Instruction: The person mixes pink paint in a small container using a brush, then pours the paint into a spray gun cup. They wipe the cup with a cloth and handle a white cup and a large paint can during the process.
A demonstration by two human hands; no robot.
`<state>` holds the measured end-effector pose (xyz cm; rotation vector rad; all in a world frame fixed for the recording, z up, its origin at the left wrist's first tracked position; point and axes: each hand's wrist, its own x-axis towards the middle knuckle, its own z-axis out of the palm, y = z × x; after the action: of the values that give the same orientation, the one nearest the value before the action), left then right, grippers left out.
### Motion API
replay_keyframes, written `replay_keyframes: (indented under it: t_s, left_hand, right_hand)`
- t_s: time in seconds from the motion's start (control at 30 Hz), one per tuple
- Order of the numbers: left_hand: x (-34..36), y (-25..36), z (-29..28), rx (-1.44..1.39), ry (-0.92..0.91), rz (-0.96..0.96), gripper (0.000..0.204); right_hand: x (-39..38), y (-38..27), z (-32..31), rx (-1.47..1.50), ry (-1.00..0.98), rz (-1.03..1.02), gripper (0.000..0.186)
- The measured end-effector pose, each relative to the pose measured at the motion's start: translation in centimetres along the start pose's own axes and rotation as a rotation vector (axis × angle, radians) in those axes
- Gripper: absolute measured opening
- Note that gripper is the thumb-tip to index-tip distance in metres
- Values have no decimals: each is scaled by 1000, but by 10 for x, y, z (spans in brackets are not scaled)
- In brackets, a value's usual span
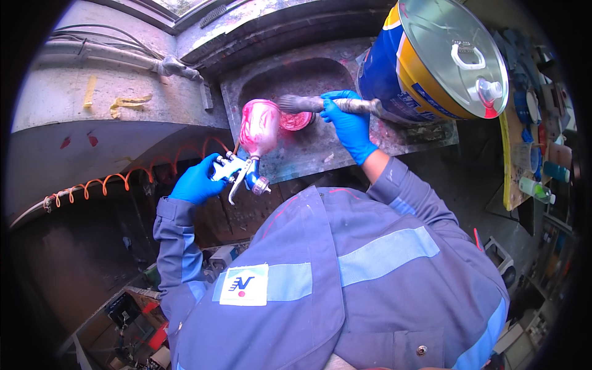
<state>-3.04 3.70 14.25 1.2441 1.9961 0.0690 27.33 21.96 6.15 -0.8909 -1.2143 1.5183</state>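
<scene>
My left hand (198, 180), in a blue glove, is closed round the handle of a paint spray gun (239, 169) with a silver and blue body. The gun's cup (259, 127) is on top, smeared pink and white. In my blue-gloved right hand (349, 127) is a paintbrush (320, 103), gripped by its stained handle. The bristles point left, right by the rim of the cup; I cannot tell whether they touch it. Behind the cup, a small round container (296, 121) with red-pink paint inside sits in the paint-stained sink (394, 140).
A large blue and yellow metal drum (388, 77) stands at the right of the sink. An orange coiled air hose (126, 180) runs left from the gun. Left lies a ledge (55, 105) with a pipe and tape scraps. Bottles (536, 190) stand on a shelf at far right.
</scene>
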Motion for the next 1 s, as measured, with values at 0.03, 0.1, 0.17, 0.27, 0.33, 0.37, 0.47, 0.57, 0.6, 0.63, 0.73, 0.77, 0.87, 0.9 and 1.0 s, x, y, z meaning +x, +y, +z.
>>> replay_keyframes:
  t_s: [0.03, 0.1, 0.17, 0.27, 0.33, 0.37, 0.47, 0.57, 0.6, 0.63, 0.73, 0.77, 0.87, 0.9, 1.0]
  left_hand:
    - [2, -3, 4, -121, -39, -65, 70]
    - [6, -9, 10, -222, -97, -145, 67]
    - [7, -13, 13, -223, -34, -19, 65]
    - [3, -13, 14, -195, -28, 10, 65]
    - [0, -10, 11, -248, -65, -52, 65]
    - [-2, -8, 9, -192, -43, -65, 64]
    - [-1, -2, 6, -61, -19, -74, 65]
    - [-2, 1, 5, 78, -9, -51, 66]
    - [-2, 1, 6, 90, -2, -41, 66]
    - [-3, 1, 6, 103, 3, -31, 66]
    - [-3, 1, 8, 96, 26, -20, 67]
    - [-3, 1, 9, 90, 16, -61, 67]
    - [-2, -1, 9, 86, 33, -77, 67]
    - [-2, -2, 9, 83, 42, -66, 66]
    - [-4, -7, 11, -1, 110, 21, 65]
  right_hand:
    - [-8, 2, 5, 96, -15, -4, 13]
    - [-11, 3, 9, 106, -140, 130, 16]
    - [-7, 4, 11, 99, -191, 246, 15]
    - [4, 4, 5, -106, 49, 18, 11]
    - [0, 4, 1, -60, 86, 9, 11]
    - [-3, 4, -1, -38, -40, -5, 12]
    - [-12, 7, 8, -19, -265, 47, 17]
    - [-1, 7, 15, 112, -112, 63, 17]
    - [2, 6, 16, 93, -33, 65, 16]
    - [7, 4, 12, 15, -4, 50, 15]
    - [2, 2, 9, -51, 10, 25, 17]
    - [-3, 2, 7, -23, -135, -42, 18]
    - [-11, 7, 7, 78, -277, 130, 16]
    - [-10, 10, 7, 96, -137, 77, 15]
    - [9, 14, -6, -6, 8, 50, 15]
